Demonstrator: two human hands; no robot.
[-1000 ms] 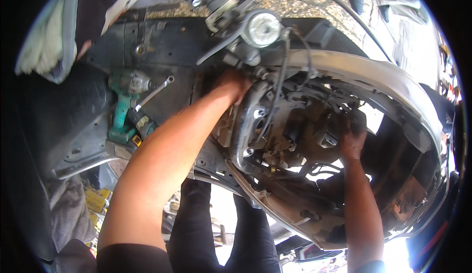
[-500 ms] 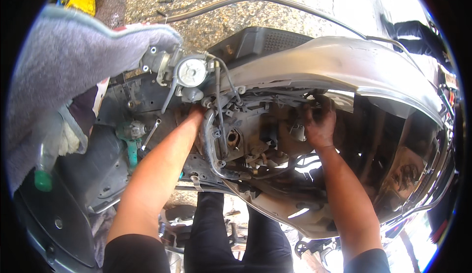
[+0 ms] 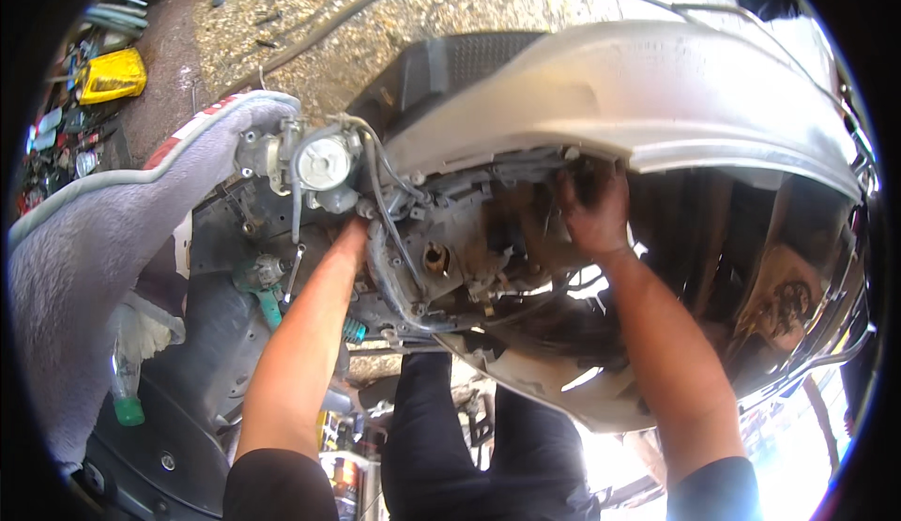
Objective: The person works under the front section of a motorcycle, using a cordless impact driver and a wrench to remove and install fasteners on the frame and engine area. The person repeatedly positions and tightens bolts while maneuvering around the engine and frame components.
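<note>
My left hand (image 3: 355,232) reaches into the bare frame of a scooter, below a carburetor (image 3: 323,162) with hoses attached; its fingers are hidden under the parts. My right hand (image 3: 598,209) is inside the silver body panel (image 3: 694,89), at the end of a run of dark cables and frame parts. Its fingers are curled against something dark, too shaded to name. Between the hands lies the dirty inner frame, with a black curved tube (image 3: 387,282) nearest my left hand. A small combination wrench (image 3: 295,272) lies beside my left forearm.
A teal power tool (image 3: 266,298) rests left of the wrench. A grey fleece cloth (image 3: 103,239) drapes over the left side, near a clear bottle with a green cap (image 3: 129,412). Beyond the scooter, a long hose (image 3: 375,9) crosses the pebbled ground, with a yellow container (image 3: 113,76) at the far left.
The view has shifted, showing more of the ground and clutter at the left. My left hand stays below the carburetor and my right hand stays inside the body panel.
</note>
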